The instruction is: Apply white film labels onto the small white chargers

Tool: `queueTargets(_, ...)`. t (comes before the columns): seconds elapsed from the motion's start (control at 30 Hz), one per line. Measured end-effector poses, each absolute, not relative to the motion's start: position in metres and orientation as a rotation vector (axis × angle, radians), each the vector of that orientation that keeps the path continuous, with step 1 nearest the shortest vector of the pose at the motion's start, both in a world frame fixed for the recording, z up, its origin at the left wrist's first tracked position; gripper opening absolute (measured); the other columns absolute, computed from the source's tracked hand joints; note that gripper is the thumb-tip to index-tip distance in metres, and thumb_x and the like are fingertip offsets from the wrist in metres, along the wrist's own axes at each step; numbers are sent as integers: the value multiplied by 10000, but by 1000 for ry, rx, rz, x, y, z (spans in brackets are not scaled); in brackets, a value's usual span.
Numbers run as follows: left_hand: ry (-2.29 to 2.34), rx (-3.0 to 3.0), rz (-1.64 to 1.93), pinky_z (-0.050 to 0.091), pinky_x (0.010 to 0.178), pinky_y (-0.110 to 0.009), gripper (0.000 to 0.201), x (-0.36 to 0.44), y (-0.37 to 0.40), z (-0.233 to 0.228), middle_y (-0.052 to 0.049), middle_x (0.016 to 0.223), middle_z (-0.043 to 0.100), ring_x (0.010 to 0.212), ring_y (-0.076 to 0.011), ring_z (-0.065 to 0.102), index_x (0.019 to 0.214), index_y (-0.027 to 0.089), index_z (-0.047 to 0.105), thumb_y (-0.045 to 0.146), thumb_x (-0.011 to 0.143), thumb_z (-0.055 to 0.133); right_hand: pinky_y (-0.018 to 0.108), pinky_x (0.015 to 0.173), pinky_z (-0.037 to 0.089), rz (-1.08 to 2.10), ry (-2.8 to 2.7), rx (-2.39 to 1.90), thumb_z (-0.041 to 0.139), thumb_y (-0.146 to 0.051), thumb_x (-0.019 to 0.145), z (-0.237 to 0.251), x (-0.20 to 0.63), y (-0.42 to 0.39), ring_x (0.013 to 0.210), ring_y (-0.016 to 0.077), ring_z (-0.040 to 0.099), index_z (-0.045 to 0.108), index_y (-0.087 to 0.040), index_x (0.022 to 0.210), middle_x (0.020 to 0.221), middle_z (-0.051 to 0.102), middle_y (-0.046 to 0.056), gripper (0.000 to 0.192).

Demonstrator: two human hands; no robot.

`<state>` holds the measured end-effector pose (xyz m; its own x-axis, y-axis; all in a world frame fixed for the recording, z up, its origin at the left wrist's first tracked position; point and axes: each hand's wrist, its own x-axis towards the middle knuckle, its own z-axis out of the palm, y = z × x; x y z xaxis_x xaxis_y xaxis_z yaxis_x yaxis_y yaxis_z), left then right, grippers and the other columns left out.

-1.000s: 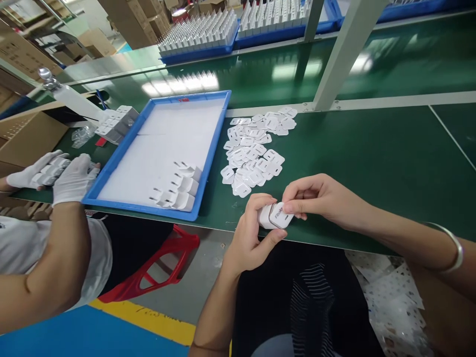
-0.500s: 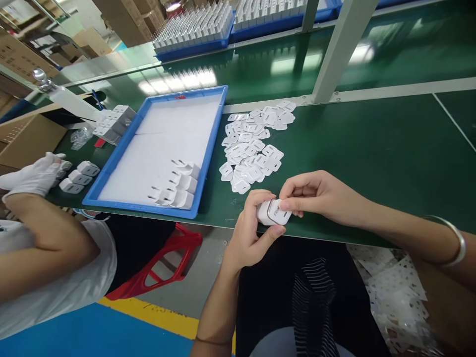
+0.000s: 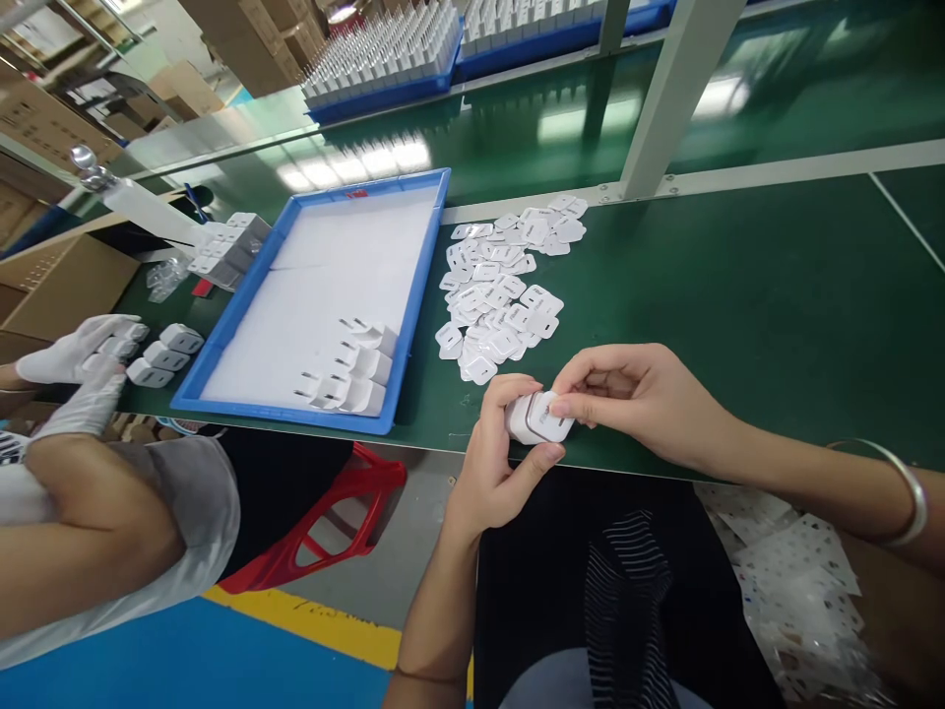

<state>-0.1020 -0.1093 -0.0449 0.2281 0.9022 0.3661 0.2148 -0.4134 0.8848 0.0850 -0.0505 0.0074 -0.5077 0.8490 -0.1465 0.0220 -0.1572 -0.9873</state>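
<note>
green bench (image 3: pixel 738 295) | factory floor | left hand (image 3: pixel 494 463), right hand (image 3: pixel 635 394) both closed around charger (image 3: pixel 538 418)

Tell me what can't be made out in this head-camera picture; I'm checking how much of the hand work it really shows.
- Small white plastic charger: its far faces are covered by the left hand and right hand.
- Print on the loose pile of white stickers: too small to read.
- Silver bangle: cut by the right edge.
- Co-worker's white-gloved hand: its palm side is hidden, so any grip cannot be told.
</note>
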Motion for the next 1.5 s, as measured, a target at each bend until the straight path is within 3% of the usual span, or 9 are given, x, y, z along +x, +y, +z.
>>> queueTargets(0.3,1062,1799,1219,466,919,-379,424,-101,-110,-44,-96,1202,506,1118,-245,521,1308,244,431,365,935,593,310,595,513,1636,-1428,-1046,877,-442,671,0,81,-55,657,168,598,621,-229,710,722,638,12,336)
queueTargets(1.03,925,1880,1281,467,863,-351,445,-103,-105,-47,-87,1173,538,1063,-221,516,1307,223,478,310,901,640,238,643,494,1869,-1370,-1010,884,-253,685,5,84,-50,681,127,617,605,-178,717,697,650,-8,291)
queueTargets(1.33,875,1867,1265,458,826,-321,444,-103,-105,-47,-86,1143,537,1033,-205,508,1294,201,508,283,887,665,179,524,393,1996,-1379,-1014,873,-209,691,8,86,-45,570,67,516,579,-155,684,602,601,-37,299)
queueTargets(1.5,892,1844,1252,454,793,-311,444,-104,-105,-47,-88,1157,531,1037,-211,510,1298,211,511,301,891,665,197,579,441,1974,-1370,-1020,874,-222,689,6,85,-46,629,94,573,580,-160,690,640,627,-22,301)
